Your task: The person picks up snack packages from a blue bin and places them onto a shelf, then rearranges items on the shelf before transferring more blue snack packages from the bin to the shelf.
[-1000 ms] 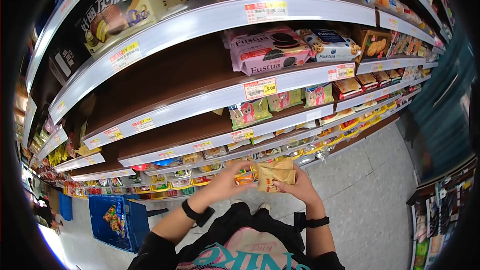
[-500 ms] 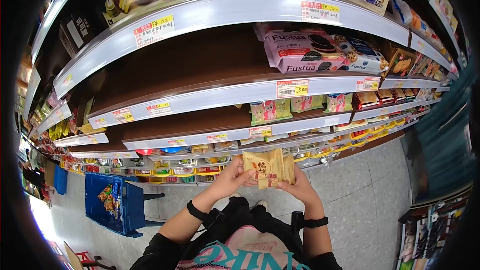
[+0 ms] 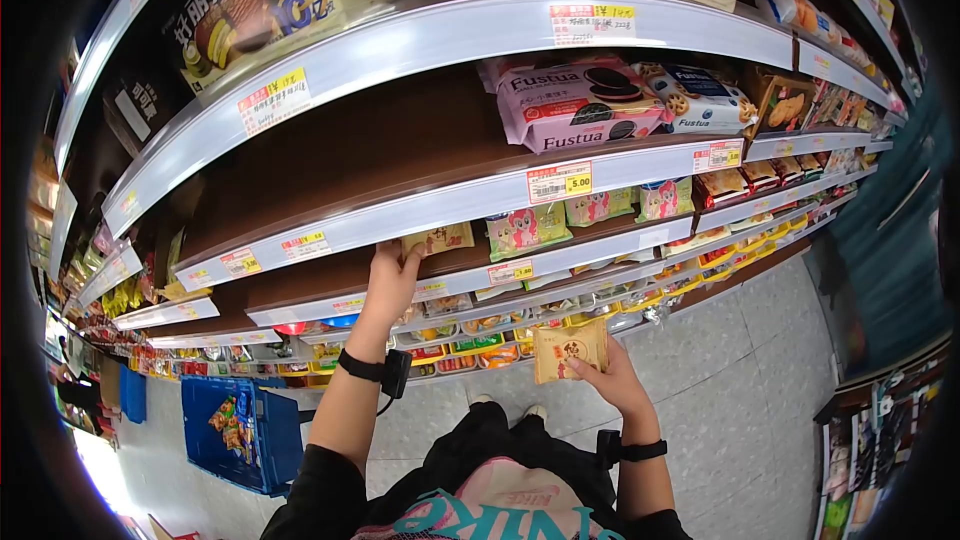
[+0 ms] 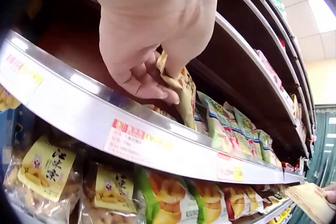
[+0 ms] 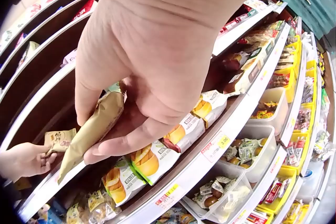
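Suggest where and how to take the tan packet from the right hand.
Likely best: pinch the free left edge of the tan packet, coming from the person's left, one finger on the printed face and the others behind. It is flat and thin, held face up, and the right hand covers its right side, thumb over the lower front.

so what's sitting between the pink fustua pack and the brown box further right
The blue-and-white Fustua pack sits between them, as the head view shows.
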Tool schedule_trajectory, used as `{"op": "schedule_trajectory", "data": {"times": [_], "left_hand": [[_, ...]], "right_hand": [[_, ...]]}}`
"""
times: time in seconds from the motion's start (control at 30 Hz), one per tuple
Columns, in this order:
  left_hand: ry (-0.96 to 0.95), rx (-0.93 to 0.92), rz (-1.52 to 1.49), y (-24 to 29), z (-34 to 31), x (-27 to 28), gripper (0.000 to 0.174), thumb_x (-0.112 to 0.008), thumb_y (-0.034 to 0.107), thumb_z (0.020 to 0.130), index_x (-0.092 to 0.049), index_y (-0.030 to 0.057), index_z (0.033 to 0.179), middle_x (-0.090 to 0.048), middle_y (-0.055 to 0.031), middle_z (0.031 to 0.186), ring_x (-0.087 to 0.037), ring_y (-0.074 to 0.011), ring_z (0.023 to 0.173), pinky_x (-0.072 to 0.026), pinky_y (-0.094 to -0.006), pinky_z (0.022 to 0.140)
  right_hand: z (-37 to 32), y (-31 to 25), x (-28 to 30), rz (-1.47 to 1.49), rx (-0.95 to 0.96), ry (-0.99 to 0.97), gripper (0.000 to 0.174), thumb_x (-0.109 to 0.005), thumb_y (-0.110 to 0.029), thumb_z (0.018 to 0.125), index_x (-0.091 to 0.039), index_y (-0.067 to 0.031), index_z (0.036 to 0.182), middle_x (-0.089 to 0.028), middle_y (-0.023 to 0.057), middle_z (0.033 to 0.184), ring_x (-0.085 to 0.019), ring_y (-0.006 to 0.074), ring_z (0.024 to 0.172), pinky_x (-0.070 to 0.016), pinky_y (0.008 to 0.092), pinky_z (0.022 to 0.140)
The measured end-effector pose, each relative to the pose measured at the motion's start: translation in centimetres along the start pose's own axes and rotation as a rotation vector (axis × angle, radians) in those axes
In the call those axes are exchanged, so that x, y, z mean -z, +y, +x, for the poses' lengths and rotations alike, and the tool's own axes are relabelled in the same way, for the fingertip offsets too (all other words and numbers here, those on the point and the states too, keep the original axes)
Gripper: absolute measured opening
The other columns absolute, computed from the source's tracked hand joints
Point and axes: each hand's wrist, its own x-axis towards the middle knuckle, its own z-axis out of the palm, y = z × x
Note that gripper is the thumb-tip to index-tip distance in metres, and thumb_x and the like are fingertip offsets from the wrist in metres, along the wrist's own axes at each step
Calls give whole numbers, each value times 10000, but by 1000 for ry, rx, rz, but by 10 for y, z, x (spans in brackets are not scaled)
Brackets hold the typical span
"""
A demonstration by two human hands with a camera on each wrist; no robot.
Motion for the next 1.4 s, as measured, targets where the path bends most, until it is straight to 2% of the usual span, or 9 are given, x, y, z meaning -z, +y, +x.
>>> {"op": "schedule_trajectory", "data": {"times": [0.07, 0.2, 0.5, 0.67, 0.8, 0.97, 1.03, 1.07, 1.4], "left_hand": [[-153, 118, 176, -6, 9, -1, 549, -660, 198, 875, -427, -76, 1290, -579, -299, 1143, -609, -455, 920, -510, -462, 819], [138, -165, 514, -4, 0, -20, 528, -673, 259, 862, -495, -6, 1283, -425, -314, 1335, -422, -482, 1177, -378, -541, 937], [-51, -356, 552, 46, -15, -32, 247, -560, 198, 937, -651, 106, 1147, -587, -74, 1190, -521, -285, 1100, -324, -439, 1001], [-50, -341, 452, 40, -13, -34, 240, -534, 165, 945, -643, 87, 1144, -607, -81, 1198, -528, -283, 1128, -301, -458, 1023], [-171, -409, 181, 62, -45, -39, 203, -612, 100, 892, -634, 68, 1092, -640, -124, 1148, -586, -304, 1096, -429, -404, 961], [-445, -243, 73, 70, -109, -76, 318, -700, 146, 871, -578, 34, 1143, -660, -118, 1084, -629, -263, 1043, -480, -374, 935], [-684, 318, -348, 57, -119, -86, 326, -695, 151, 896, -555, 11, 1154, -668, -74, 1038, -648, -161, 968, -501, -303, 870], [-684, 318, -350, 49, -121, -89, 326, -695, 151, 896, -555, 11, 1154, -668, -74, 1038, -648, -161, 968, -501, -303, 870], [54, 60, -460, 39, -63, -18, 155, -658, 72, 912, -591, 15, 1040, -667, -45, 971, -611, -83, 887, -485, -226, 777]], "right_hand": [[-3, 2, 3, -5, 7, 12, 464, -678, -96, 892, -464, 33, 1283, -615, 78, 1133, -583, 122, 1028, -496, 280, 872], [-11, 3, 7, -7, -10, 53, 476, -678, -93, 889, -456, 32, 1290, -610, 81, 1147, -576, 126, 1045, -489, 282, 885], [-15, 1, 15, 49, -18, 67, 453, -664, -99, 903, -455, 34, 1282, -610, 85, 1156, -582, 131, 1046, -491, 280, 893], [-13, 4, 14, 5, -13, 47, 437, -657, -106, 911, -463, 36, 1276, -613, 81, 1144, -581, 124, 1032, -492, 280, 881], [-11, 8, 12, 3, -7, -15, 440, -651, -101, 912, -461, 29, 1287, -605, 73, 1150, -570, 119, 1035, -483, 277, 886], [-2, 10, 3, 35, 32, -170, 471, -653, -93, 907, -444, 12, 1316, -576, 67, 1200, -538, 120, 1095, -458, 283, 928], [1, 7, 0, 32, 15, -230, 499, -650, -79, 908, -416, 11, 1339, -553, 62, 1237, -511, 120, 1135, -443, 292, 956], [1, 9, -2, 30, 13, -230, 499, -650, -79, 908, -416, 11, 1339, -553, 62, 1237, -511, 120, 1135, -443, 292, 956], [-5, 11, 25, 41, 19, -144, 428, -614, -47, 923, -447, -60, 1317, -657, 120, 1118, -637, 197, 1035, -489, 311, 880]]}}
